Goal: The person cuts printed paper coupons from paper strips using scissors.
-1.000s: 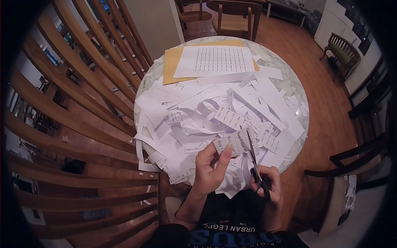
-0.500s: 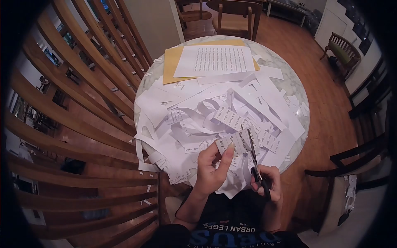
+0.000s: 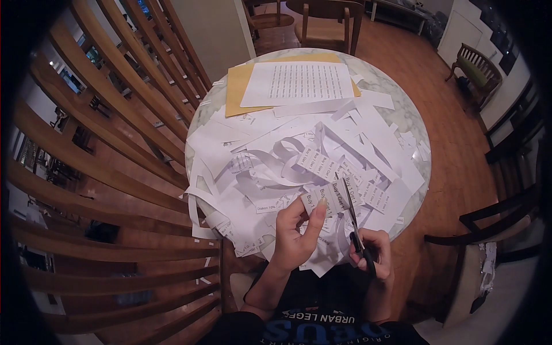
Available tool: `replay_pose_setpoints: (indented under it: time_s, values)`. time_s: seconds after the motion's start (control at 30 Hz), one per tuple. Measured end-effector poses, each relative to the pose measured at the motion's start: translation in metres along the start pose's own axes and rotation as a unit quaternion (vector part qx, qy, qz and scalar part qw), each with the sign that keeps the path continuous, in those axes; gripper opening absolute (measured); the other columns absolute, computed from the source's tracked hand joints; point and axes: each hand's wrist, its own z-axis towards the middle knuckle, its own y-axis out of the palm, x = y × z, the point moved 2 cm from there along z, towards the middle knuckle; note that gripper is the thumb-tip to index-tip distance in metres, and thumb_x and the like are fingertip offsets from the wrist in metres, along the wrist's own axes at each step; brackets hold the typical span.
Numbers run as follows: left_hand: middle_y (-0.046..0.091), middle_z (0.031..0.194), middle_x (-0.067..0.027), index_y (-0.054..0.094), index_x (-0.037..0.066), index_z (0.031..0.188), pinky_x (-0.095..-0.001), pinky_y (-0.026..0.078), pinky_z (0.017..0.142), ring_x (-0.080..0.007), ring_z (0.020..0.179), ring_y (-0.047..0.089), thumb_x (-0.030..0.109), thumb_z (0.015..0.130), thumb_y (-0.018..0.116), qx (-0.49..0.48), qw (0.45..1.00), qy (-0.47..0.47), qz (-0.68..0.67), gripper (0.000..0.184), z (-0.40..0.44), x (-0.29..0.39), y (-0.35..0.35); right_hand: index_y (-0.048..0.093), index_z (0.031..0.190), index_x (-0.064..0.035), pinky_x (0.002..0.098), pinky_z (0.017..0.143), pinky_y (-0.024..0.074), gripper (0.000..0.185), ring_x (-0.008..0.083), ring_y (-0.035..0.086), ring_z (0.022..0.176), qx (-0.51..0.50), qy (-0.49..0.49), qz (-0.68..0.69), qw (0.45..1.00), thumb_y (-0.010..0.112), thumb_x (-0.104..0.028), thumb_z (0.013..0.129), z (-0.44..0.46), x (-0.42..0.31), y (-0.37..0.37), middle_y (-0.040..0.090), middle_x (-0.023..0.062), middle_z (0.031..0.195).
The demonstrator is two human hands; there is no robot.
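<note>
Between thumb and fingers, my left hand [image 3: 299,233] pinches a small piece of paper [image 3: 323,201] printed with "Buy 1 Get 1". My right hand [image 3: 372,253] has its fingers through the handles of black-handled scissors [image 3: 355,234]. The scissor blades lie at the right part of the held paper, across its print. Under and beyond both hands is a heap of white paper strips [image 3: 270,178] and cut pieces. More "Buy 1 Get 1" pieces [image 3: 317,164] lie just past the held one.
A printed sheet [image 3: 299,83] rests on a yellow envelope [image 3: 236,92] at the far side of the round marble table [image 3: 411,118]. Wooden slats [image 3: 115,155] stand on the left. Chairs [image 3: 325,29] are beyond the table and a bench [image 3: 474,72] is at the right.
My left hand and the held paper have shifted slightly to the right. The scissors stay at the paper's right part with little movement.
</note>
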Motion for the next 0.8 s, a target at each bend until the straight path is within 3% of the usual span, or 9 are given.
replay_pose_setpoints:
  time_s: [0.4, 0.8]
  values:
    - [0.060, 0.080, -0.0050, 0.056, -0.006, 0.096, -0.0204, 0.044, 0.067, -0.0060, 0.073, 0.055, 0.006, 0.087, 0.051, 0.003, 1.000, -0.005, -0.001, 0.016, 0.0005, -0.0011, -0.0004, 0.051, 0.066, -0.0019, 0.0190, 0.042, 0.0198, 0.032, 0.0005, 0.032, 0.045, 0.005, 0.006, 0.008, 1.000, 0.072, -0.025, 0.060, 0.0002, -0.0012, 0.0012, 0.045, -0.0040, 0.053]
    - [0.060, 0.081, -0.0047, 0.056, -0.006, 0.098, -0.0195, 0.044, 0.066, -0.0050, 0.072, 0.054, 0.006, 0.087, 0.050, 0.003, 1.000, 0.003, 0.006, 0.017, 0.0013, 0.0000, -0.0037, 0.047, 0.060, -0.0018, 0.0208, 0.043, 0.0188, 0.028, 0.0014, 0.029, 0.048, 0.046, 0.009, -0.044, 0.998, 0.073, -0.012, 0.061, -0.0016, -0.0024, 0.0025, 0.035, -0.0061, 0.052]
